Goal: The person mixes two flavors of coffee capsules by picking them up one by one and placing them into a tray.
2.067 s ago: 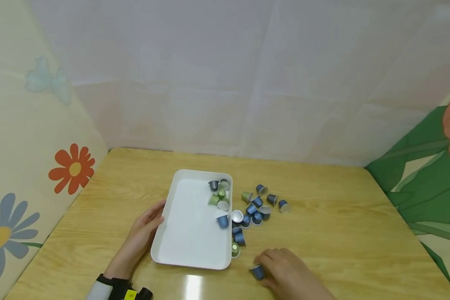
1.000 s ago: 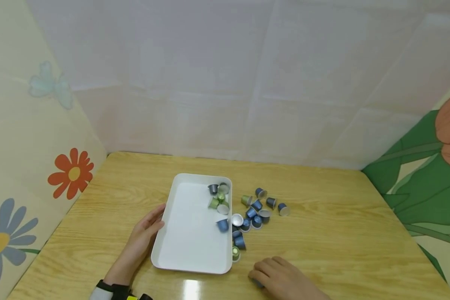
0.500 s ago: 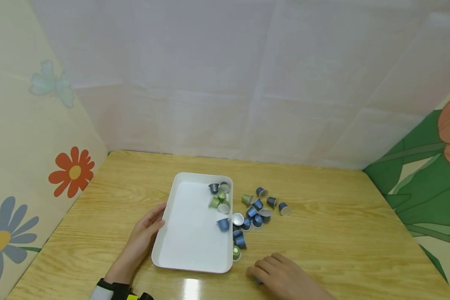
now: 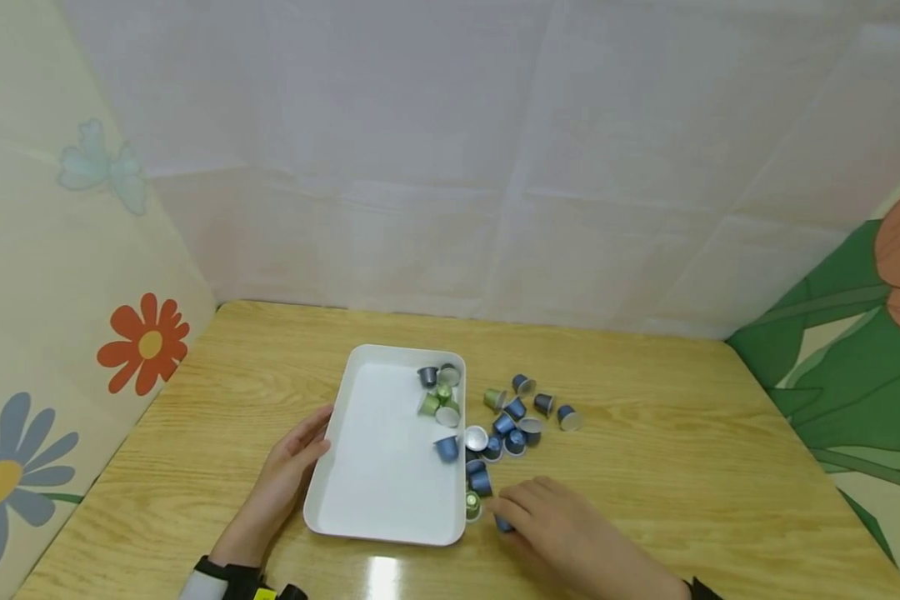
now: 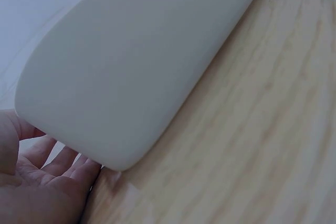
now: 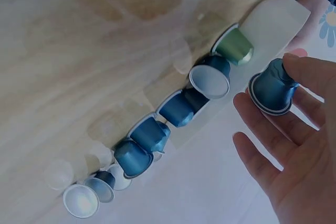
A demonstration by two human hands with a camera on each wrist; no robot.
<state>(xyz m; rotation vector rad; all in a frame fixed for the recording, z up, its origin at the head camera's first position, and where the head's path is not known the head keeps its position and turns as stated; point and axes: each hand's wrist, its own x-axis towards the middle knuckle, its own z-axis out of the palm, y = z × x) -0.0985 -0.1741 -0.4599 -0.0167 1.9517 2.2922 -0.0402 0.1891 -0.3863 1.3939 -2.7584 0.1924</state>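
Note:
My left hand grips the left edge of a white tray. In the left wrist view, the thumb lies against the wall of the tray and the fingers reach under it. My right hand is over the table just right of the tray's near corner. Between its thumb and fingers it pinches a blue coffee capsule, mostly covered by the hand in the head view. Nearest to that hand lie a green capsule and a blue capsule, both close against the tray's right side.
Inside the tray, along its right side, are green capsules, a dark capsule and a blue capsule. Several blue capsules lie loose to the tray's right on the wooden table. A white cloth hangs behind.
My right hand has turned the blue capsule within its fingers and moved slightly away from me and left, toward the green capsule. My left hand keeps its grip on the tray.

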